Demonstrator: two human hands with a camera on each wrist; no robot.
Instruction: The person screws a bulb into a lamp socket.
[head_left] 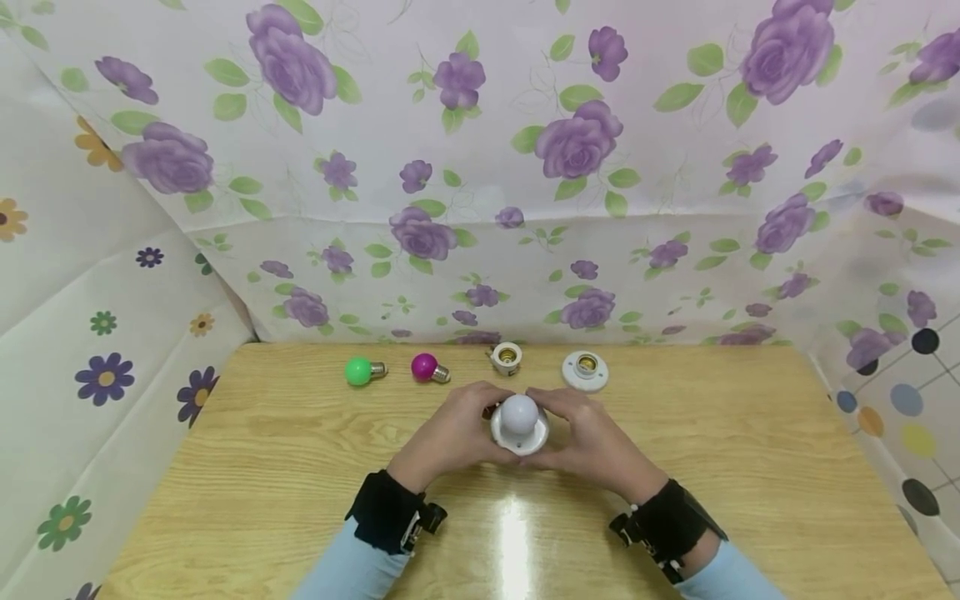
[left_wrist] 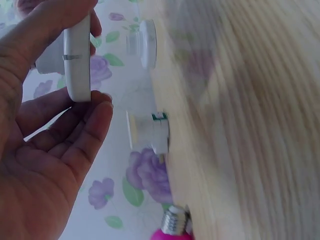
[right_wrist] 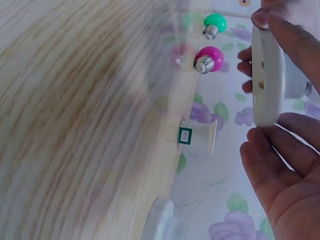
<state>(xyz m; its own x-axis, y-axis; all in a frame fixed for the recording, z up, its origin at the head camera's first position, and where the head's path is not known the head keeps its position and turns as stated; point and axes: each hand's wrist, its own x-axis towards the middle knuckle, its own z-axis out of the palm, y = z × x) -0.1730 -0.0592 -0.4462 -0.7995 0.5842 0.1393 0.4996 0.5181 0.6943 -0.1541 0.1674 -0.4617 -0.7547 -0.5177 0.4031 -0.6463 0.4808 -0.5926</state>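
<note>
A white light bulb sits upright in a round white lamp holder, held up off the table in front of me. My left hand grips the holder's rim from the left. On the opposite side, my right hand grips the same rim with thumb and fingers. In the left wrist view the disc-shaped base appears edge-on between the fingers. Small holes show in the underside of the base in the right wrist view.
Along the back of the wooden table lie a green bulb and a magenta bulb. To their right stand a white socket with a brass-coloured inside and a round white lamp holder with no bulb. Flowered sheeting rises behind.
</note>
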